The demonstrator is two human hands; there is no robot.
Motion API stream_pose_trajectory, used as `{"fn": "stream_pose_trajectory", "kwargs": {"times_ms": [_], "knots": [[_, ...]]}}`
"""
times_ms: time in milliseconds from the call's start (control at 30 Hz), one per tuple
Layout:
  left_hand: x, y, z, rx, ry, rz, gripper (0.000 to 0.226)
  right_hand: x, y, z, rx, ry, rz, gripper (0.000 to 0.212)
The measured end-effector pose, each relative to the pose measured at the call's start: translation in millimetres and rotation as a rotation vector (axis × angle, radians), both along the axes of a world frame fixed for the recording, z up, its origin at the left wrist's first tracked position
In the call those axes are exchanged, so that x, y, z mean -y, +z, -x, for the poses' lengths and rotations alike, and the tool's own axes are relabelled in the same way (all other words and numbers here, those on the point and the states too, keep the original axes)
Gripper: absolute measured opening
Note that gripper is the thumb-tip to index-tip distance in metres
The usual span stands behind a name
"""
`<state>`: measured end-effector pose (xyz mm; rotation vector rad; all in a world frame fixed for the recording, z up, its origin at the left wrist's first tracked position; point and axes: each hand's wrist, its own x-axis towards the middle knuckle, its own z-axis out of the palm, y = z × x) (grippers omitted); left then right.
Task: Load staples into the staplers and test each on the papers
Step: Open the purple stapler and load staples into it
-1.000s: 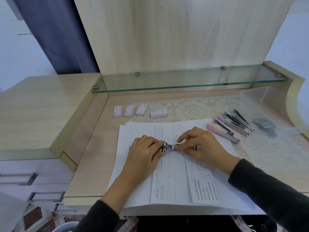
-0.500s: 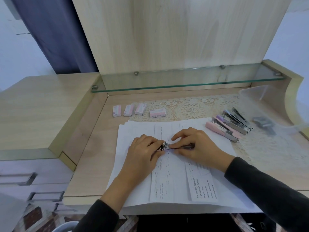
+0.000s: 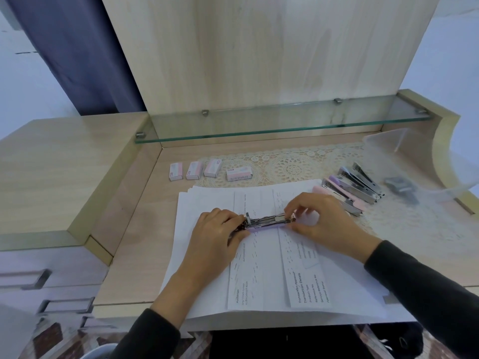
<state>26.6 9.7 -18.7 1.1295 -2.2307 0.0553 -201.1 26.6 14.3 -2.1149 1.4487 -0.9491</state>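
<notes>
Stapler (image 3: pixel 267 221) flat on papers (image 3: pixel 207 275), long axis left-right, left hand (image 3: pixel 217 230) fingers gripping one end, right hand (image 3: pixel 326 225) pinching other

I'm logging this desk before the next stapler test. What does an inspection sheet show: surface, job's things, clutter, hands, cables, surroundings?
Surface: wooden desk, lace mat at the back.
Job's things: stapler over the papers; four staple boxes behind; spare staplers at right.
Clutter: clear plastic tub, contents unclear.
Hands: left hand grips the stapler's left end; right hand pinches its right end.
Cables: nothing seen.
Surroundings: glass shelf, drawers, dark curtain.
</notes>
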Motion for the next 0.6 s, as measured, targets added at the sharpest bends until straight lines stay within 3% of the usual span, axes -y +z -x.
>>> {"fn": "stream_pose_trajectory", "kwargs": {"times_ms": [300, 500, 600], "knots": [[0.1, -0.6, 0.4, 0.005, 0.009, -0.028, 0.032, -1.2, -3.7, -2.3, -0.083, 0.056, -0.059, 0.027], [-1.8, 1.0, 1.1, -0.042, -0.028, 0.052, 0.028, -0.4, -4.4, -8.7, 0.058, -0.037, -0.068, 0.018], [-3.9, 2.6, 0.4, -0.115, -0.052, 0.056, 0.026, -1.8, -7.1, -8.3, 0.086, -0.085, -0.072, 0.030]]}}
